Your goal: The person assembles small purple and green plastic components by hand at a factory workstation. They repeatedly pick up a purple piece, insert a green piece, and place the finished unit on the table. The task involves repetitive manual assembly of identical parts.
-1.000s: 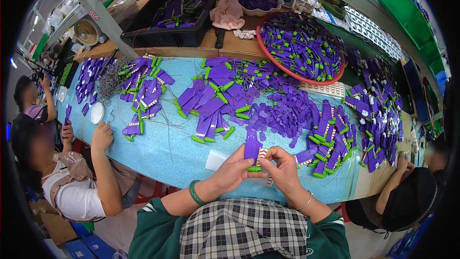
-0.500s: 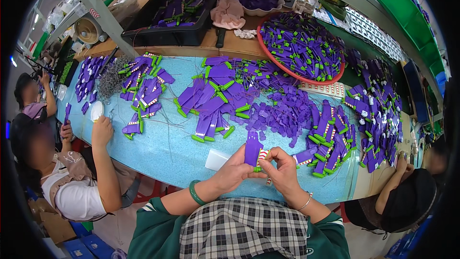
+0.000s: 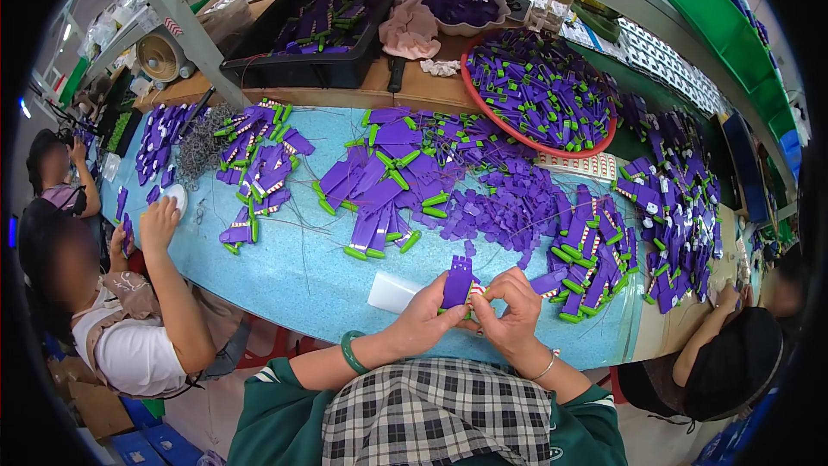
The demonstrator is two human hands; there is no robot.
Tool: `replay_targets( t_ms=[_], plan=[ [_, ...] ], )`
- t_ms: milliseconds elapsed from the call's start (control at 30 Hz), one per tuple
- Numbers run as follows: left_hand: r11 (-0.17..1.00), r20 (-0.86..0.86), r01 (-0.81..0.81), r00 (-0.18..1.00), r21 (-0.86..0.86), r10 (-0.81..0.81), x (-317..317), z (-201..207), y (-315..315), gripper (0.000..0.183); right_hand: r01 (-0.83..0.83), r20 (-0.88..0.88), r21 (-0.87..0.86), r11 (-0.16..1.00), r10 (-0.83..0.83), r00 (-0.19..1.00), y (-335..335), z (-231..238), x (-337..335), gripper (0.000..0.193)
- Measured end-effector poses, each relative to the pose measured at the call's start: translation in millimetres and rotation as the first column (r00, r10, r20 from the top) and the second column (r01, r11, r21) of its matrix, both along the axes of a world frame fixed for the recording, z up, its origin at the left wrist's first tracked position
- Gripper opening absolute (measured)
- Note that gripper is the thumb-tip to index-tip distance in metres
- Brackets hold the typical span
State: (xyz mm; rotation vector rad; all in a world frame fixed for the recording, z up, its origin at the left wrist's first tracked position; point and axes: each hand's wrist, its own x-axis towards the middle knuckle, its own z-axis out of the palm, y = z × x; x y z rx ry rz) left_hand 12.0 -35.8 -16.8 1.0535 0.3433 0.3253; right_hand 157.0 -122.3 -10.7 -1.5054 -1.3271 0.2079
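Between the fingers and thumb of my left hand (image 3: pixel 419 321) is a flat purple plastic part (image 3: pixel 458 280), upright, with a bit of green at its lower end. My right hand (image 3: pixel 515 318) pinches at a red-and-white striped sticker (image 3: pixel 476 291) along the part's right edge. How much of the sticker lies on the part is hidden by the fingers. Just left of my hands, a white card (image 3: pixel 392 292) lies on the blue table (image 3: pixel 319 293). To the right is a pile of purple parts with green ends and striped stickers (image 3: pixel 590 250).
Larger purple panels (image 3: pixel 379 185) and small purple pieces (image 3: pixel 496 216) lie beyond my hands. A red basket (image 3: pixel 473 91) and a black tray (image 3: pixel 302 72) stand at the back. Co-workers sit left and right; one holds a white round object (image 3: pixel 176 198).
My hands and the purple part have dropped slightly toward me, with the right fingers still at the sticker. The co-worker on the left has drawn a hand back.
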Motion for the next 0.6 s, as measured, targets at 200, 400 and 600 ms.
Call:
replay_targets(
  t_ms=[200,400,600],
  plan=[
    [0.971,0.064,0.068,0.996,-0.23,-0.055,-0.2,3.4,4.3,0.033,-0.132,-0.327,-0.196,0.972,0.062,0.943,10.0,0.3,-2.0,0.035],
    [0.641,0.124,0.318,0.936,-0.698,-0.329,10.4,-17.2,1.0,0.038,-0.404,-0.432,-0.253,0.879,0.271,0.86,14.1,3.0,4.9,0.028],
    [0.779,0.116,0.348,0.934,-0.521,-0.339,7.2,4.1,4.2,0.032,-0.504,-0.83,-0.018,0.863,0.268,0.489,9.0,-6.4,8.2,0.029]
  ],
)
